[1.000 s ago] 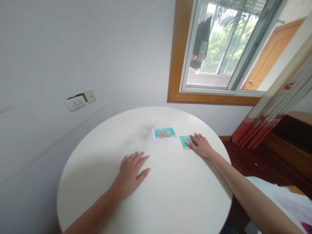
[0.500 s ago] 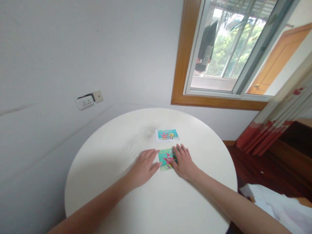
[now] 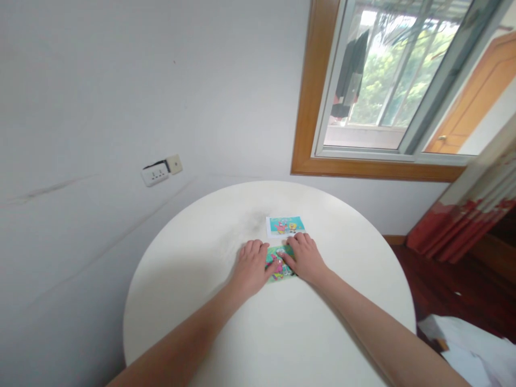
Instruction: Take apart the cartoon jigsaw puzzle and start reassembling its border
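Here, in from the far edge of the tabletop (image 3: pixel 278 333), touching the green card (image 3: pixel 281 272) at both ends with curled left hand (image 3: pixel 250 267) and right hand (image 3: pixel 308 260). Cannot tell whether gripping or just resting.

far card (image 3: pixel 285 226): teal-blue ground, white border showing at left and lower edge; one pink figure, one yellow figure, pale marks along the top. near card (image 3: pixel 279 276): green-to-teal ground, pink figure with yellow touches, paler green strip along the bottom; rest of print covered. table (image 3: pixel 181 269): plain white, blurred grey smudge beyond the cards' left. wall (image 3: pixel 100 80): pale grey-white, darker grey streaks. socket (image 3: pixel 155 174): white; plate (image 3: pixel 174 164) beside it beige. window trim (image 3: pixel 374 167): orange-brown. door (image 3: pixel 479 91): orange-brown. curtain (image 3: pixel 467 215): cream above, red below, red floral patches. floor (image 3: pixel 431 285): dark reddish brown.
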The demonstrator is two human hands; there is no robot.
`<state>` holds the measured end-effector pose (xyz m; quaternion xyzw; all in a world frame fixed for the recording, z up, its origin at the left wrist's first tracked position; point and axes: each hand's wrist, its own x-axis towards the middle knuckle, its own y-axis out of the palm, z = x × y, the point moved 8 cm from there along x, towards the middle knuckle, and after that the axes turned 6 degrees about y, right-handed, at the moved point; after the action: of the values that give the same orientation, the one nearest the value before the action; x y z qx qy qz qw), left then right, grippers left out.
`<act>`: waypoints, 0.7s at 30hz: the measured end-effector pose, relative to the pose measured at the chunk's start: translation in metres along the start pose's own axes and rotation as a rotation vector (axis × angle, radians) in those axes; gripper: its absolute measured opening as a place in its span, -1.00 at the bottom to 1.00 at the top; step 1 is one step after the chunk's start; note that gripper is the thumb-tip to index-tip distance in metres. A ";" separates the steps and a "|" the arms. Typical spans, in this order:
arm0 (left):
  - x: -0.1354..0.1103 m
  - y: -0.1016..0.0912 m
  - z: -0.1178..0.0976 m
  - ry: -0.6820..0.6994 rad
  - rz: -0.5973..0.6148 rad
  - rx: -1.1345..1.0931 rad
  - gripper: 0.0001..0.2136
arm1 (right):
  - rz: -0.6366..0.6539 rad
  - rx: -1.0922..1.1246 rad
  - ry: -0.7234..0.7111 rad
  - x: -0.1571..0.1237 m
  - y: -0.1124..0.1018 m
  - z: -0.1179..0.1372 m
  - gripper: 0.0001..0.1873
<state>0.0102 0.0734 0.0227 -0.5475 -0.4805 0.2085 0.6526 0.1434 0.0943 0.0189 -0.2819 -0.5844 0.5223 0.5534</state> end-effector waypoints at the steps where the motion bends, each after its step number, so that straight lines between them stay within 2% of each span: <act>1: 0.001 0.000 -0.001 -0.009 0.001 0.002 -0.59 | -0.010 0.004 -0.001 0.001 0.000 0.001 -0.55; 5: 0.002 -0.002 -0.005 -0.054 -0.011 0.020 -0.64 | -0.062 -0.002 0.039 0.002 0.002 0.004 -0.57; 12: 0.001 -0.002 -0.010 -0.058 -0.024 0.056 -0.73 | -0.120 -0.070 0.093 0.002 0.004 0.005 -0.66; 21: 0.002 0.000 -0.007 -0.076 -0.035 0.046 -0.74 | -0.120 -0.029 0.077 0.002 0.002 0.008 -0.70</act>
<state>0.0165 0.0712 0.0240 -0.5155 -0.5095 0.2288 0.6499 0.1349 0.0947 0.0189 -0.2741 -0.5862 0.4685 0.6015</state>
